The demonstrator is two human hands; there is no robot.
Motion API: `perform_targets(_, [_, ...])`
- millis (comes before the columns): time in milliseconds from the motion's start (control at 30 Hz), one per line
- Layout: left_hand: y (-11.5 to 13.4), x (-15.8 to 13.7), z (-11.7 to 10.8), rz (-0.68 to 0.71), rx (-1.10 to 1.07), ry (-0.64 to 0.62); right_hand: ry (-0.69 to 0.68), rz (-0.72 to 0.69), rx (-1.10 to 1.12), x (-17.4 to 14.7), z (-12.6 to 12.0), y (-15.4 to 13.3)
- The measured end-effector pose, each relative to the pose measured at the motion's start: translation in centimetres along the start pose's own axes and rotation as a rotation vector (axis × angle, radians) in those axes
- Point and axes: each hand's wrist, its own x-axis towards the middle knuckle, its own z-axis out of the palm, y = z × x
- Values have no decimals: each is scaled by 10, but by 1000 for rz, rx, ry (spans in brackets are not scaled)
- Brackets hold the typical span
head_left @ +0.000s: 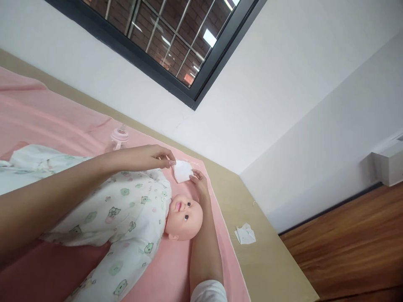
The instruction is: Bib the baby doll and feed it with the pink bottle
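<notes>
A small white folded tissue is stretched between my two hands just above the pink blanket. My left hand pinches its left edge between thumb and fingers. On the opposite edge, my right hand grips it with closed fingertips. A baby doll lies on its back beneath my arms, its bald head between my right forearm and its patterned white outfit. My left forearm passes over the doll's body and hides part of it.
Behind my left wrist stands a baby bottle with a pink collar. Another crumpled white tissue lies on the bare wooden tabletop at right. A white wall and dark-framed window border the table's far side.
</notes>
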Motion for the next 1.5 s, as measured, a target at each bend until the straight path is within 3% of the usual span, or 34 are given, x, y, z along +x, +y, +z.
perform_targets(133, [-5,3,5,15,7,24,-55,-98,-247,-10,0,-48])
perform_targets(267, [0,3,11,50,10,102,-107,-201,-462,-29,18,-94])
perform_targets(567, [8,2,23,103,59,173,-238,-503,-584,-96,76,-156])
perform_targets(833, [13,0,16,54,-30,4,-206,-507,-329,-110,78,-166])
perform_targets(967, [23,-7,13,123,-160,24,-176,-469,-269,-107,75,-166])
perform_targets(1133, [31,-11,12,253,-219,175,-187,-448,-288,-106,73,-164])
perform_targets(1267, [37,-14,13,298,-211,298,-289,-403,-276,-107,78,-161])
perform_targets(1400, [46,-20,14,266,-237,335,-391,-389,-258,-108,83,-159])
perform_targets(1500, [50,-22,13,162,-283,409,-354,-386,-265,-104,81,-156])
